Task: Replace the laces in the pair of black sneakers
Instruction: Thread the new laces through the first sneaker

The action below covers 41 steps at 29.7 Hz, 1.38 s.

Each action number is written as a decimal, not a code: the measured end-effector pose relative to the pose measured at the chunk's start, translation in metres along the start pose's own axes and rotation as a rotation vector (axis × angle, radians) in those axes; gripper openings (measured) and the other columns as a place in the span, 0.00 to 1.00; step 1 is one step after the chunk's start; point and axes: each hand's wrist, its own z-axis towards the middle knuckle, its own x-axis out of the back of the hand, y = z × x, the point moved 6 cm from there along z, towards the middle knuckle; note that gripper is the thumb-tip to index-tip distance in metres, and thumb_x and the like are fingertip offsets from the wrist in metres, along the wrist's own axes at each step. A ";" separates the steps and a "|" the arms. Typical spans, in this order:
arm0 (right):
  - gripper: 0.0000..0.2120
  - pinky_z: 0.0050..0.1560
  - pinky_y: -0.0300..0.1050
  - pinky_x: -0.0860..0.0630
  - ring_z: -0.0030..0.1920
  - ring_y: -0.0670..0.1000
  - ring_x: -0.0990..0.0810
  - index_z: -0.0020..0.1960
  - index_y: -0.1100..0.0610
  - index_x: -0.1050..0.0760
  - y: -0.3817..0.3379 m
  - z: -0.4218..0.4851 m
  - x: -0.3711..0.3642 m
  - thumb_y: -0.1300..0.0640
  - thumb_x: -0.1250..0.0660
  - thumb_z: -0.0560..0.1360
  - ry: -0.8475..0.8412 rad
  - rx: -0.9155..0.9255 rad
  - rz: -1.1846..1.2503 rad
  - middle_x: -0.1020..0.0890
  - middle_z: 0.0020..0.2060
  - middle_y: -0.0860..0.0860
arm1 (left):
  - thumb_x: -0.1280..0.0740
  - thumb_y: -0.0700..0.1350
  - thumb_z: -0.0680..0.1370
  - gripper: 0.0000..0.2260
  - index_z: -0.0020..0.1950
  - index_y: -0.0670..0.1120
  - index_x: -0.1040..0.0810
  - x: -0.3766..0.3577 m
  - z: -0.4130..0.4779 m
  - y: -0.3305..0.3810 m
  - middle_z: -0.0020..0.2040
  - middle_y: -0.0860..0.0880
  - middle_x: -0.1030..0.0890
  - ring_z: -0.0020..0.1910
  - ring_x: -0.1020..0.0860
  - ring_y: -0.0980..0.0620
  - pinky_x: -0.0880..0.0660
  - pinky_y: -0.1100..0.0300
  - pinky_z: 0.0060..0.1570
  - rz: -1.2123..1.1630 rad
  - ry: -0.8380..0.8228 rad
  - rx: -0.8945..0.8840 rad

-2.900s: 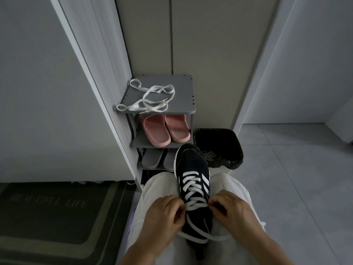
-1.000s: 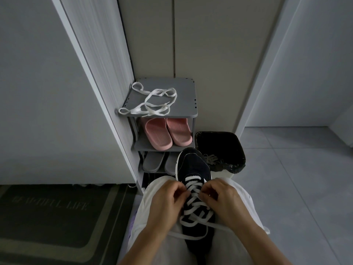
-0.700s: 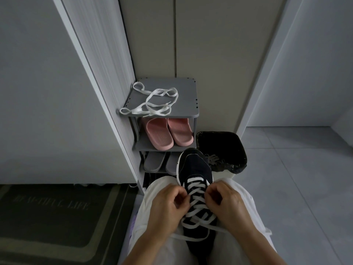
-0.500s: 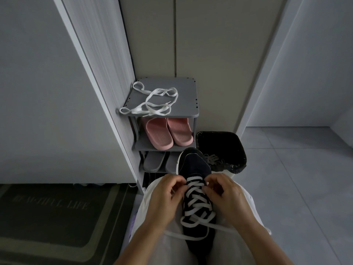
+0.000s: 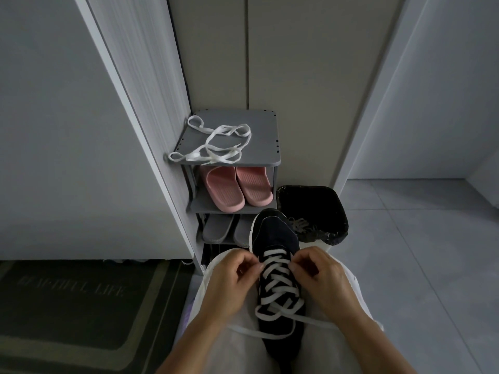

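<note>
Two hands are on one black sneaker, which lies sole down on the person's lap in pale trousers, its toe pointing away past the fingertips. We record the left hand with its fingers curled and its thumb and forefinger pressed together on the white lace at the sneaker's left edge, near the toe-end rows. The right hand mirrors it: its fingers are curled and pinch the same lace at the right edge. Between the two sets of fingertips the lace crosses the tongue in several rows. Behind the fingers, towards the wrists, its free ends trail loosely across both thighs.

Beyond the fingers stands a grey shoe rack. A loose lace lies in loops on its top shelf, pink slippers sit on the shelf below, and grey slippers sit lower still. Just beyond the right fingers we note a bin with a black liner, holding a tangle of lace. Well to the left of the left fingers a dark doormat lies on the floor. We cannot read its lettering with certainty.
</note>
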 end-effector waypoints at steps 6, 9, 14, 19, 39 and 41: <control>0.01 0.40 0.26 0.30 0.43 0.30 0.26 0.45 0.44 0.24 0.003 -0.006 -0.002 0.48 0.33 0.73 -0.024 -0.077 -0.036 0.24 0.36 0.38 | 0.32 0.38 0.75 0.09 0.43 0.53 0.23 -0.003 -0.007 0.007 0.40 0.55 0.20 0.43 0.23 0.62 0.30 0.74 0.42 -0.064 0.033 -0.020; 0.02 0.40 0.25 0.30 0.42 0.31 0.26 0.47 0.42 0.25 0.004 0.001 -0.003 0.46 0.34 0.74 -0.007 -0.104 -0.046 0.23 0.38 0.37 | 0.31 0.38 0.74 0.09 0.45 0.54 0.23 -0.003 0.004 0.012 0.43 0.55 0.20 0.44 0.22 0.60 0.28 0.71 0.43 -0.024 0.030 -0.042; 0.04 0.43 0.29 0.28 0.42 0.43 0.23 0.46 0.53 0.21 0.006 0.020 -0.012 0.60 0.30 0.72 -0.044 -0.020 0.051 0.24 0.40 0.41 | 0.30 0.42 0.74 0.03 0.47 0.46 0.21 -0.004 0.019 0.022 0.42 0.55 0.22 0.40 0.23 0.60 0.28 0.71 0.40 0.126 -0.007 -0.133; 0.02 0.34 0.44 0.22 0.34 0.48 0.22 0.41 0.57 0.21 -0.003 0.029 -0.015 0.59 0.30 0.70 -0.012 0.165 -0.149 0.21 0.37 0.48 | 0.28 0.43 0.69 0.03 0.39 0.45 0.20 -0.006 0.031 0.038 0.34 0.52 0.22 0.31 0.25 0.56 0.35 0.71 0.33 0.428 -0.052 -0.350; 0.03 0.41 0.21 0.35 0.46 0.27 0.30 0.45 0.59 0.22 0.000 0.006 -0.010 0.59 0.31 0.74 -0.012 -0.023 -0.025 0.26 0.37 0.41 | 0.30 0.37 0.72 0.11 0.38 0.53 0.24 -0.006 0.007 -0.001 0.37 0.52 0.21 0.37 0.24 0.60 0.28 0.70 0.39 -0.009 0.014 0.071; 0.04 0.41 0.21 0.35 0.45 0.26 0.30 0.46 0.58 0.23 -0.001 0.003 -0.006 0.57 0.31 0.74 -0.016 -0.037 -0.009 0.26 0.37 0.40 | 0.31 0.36 0.73 0.09 0.39 0.50 0.23 -0.005 0.003 0.000 0.38 0.52 0.21 0.38 0.24 0.61 0.29 0.71 0.39 -0.068 0.002 0.073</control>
